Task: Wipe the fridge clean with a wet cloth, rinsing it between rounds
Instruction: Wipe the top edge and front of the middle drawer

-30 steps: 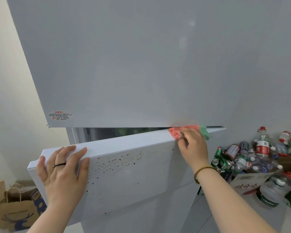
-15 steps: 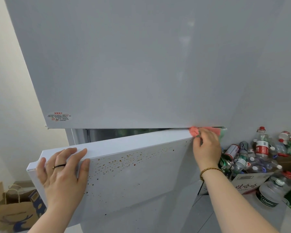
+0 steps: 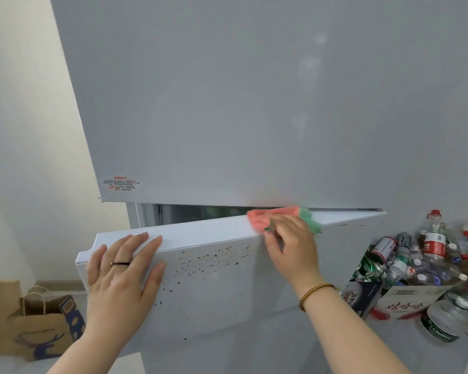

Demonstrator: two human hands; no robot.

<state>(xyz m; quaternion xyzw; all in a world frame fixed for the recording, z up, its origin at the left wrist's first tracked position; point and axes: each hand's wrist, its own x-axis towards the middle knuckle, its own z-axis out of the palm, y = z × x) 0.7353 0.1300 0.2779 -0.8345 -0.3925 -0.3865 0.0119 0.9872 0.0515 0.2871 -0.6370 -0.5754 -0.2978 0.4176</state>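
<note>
- cloth (image 3: pixel 265 215), pink with a green end, lies lengthwise left to right on the top edge of the lower fridge door (image 3: pixel 227 292), right of middle, just under the upper door (image 3: pixel 254 103)
- right hand (image 3: pixel 292 244) grips it, fingers curled
- left hand (image 3: pixel 122 271) lies flat, fingers spread, at the door's top-left corner
- bare edge between the hands, tight gap overhead

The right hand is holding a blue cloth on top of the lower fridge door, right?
Not quite. The cloth is pink and green, not blue, as the head view shows. The rest is right: the right hand holds it on the top edge of the lower fridge door, while the left hand rests flat on that door.
</note>
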